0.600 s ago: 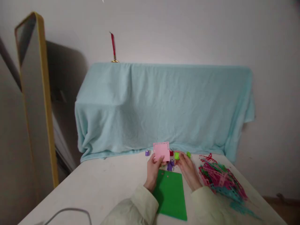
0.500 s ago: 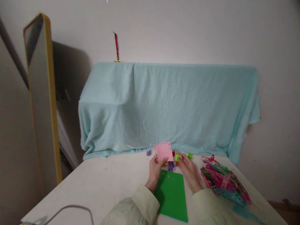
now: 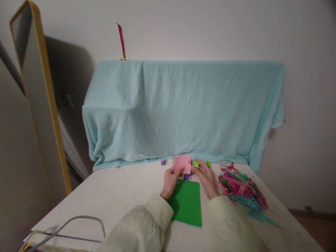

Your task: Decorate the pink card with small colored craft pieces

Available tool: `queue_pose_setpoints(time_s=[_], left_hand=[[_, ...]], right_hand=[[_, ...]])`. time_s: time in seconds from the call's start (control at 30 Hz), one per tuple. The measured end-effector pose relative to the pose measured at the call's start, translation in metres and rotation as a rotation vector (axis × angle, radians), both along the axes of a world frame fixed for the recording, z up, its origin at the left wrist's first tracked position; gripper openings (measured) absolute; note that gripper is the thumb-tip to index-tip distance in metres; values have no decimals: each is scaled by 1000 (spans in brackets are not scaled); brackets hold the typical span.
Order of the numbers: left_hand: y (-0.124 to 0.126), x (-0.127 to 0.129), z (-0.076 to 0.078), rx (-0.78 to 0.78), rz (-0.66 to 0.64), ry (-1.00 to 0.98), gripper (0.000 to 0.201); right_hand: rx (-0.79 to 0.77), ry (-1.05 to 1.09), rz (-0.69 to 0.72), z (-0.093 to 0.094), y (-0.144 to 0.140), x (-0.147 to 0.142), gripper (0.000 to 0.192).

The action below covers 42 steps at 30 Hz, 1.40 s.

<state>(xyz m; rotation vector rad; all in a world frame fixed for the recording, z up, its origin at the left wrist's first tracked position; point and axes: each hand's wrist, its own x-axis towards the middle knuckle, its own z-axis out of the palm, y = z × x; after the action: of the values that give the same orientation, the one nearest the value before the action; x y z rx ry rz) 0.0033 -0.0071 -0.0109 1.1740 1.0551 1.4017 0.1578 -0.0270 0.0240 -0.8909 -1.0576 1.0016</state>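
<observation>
My left hand [image 3: 172,180] pinches a square of pink paper [image 3: 182,163] with small holes along its edges, the thumb lying on its face. Just right of the paper, my right hand [image 3: 206,178] has its fingers closed about a small lime-green craft paper punch [image 3: 195,163]. Below both hands lies a green sheet or pad [image 3: 187,204] with a few tiny pink bits near its top edge. A purple punch [image 3: 187,177] sits between the hands, partly hidden behind the paper and fingers.
Another purple punch [image 3: 163,162] stands at the table's back, and a second green punch [image 3: 208,163] behind my right hand. A tangled heap of hole-punched paper strips [image 3: 241,187] lies at right. A grey cable [image 3: 86,217] curves at front left. A light-blue cloth [image 3: 183,112] hangs behind.
The pink paper has turned in my left hand, its row of holes now along the left edge. The green punch stays beside it. The whole view has shifted, with everything higher and further left.
</observation>
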Motion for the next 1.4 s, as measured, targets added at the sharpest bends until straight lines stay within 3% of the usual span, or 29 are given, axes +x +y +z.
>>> queue_pose_setpoints(time_s=[0.17, 0.43, 0.63, 0.9, 1.4], left_hand=[[-2, -1, 0, 74, 36, 126, 44], [-3, -3, 7, 244, 123, 183, 36], [-2, -2, 6, 238, 93, 143, 32], [-10, 0, 16, 209, 44, 71, 37], [-8, -4, 14, 384, 61, 319, 28]], right_hand=[[28, -42, 83, -7, 4, 4, 51], [13, -71, -2, -9, 12, 7, 50], [-3, -74, 86, -7, 9, 6, 46], [-5, -95, 167, -8, 5, 4, 47], [-44, -219, 293, -10, 4, 1, 38]])
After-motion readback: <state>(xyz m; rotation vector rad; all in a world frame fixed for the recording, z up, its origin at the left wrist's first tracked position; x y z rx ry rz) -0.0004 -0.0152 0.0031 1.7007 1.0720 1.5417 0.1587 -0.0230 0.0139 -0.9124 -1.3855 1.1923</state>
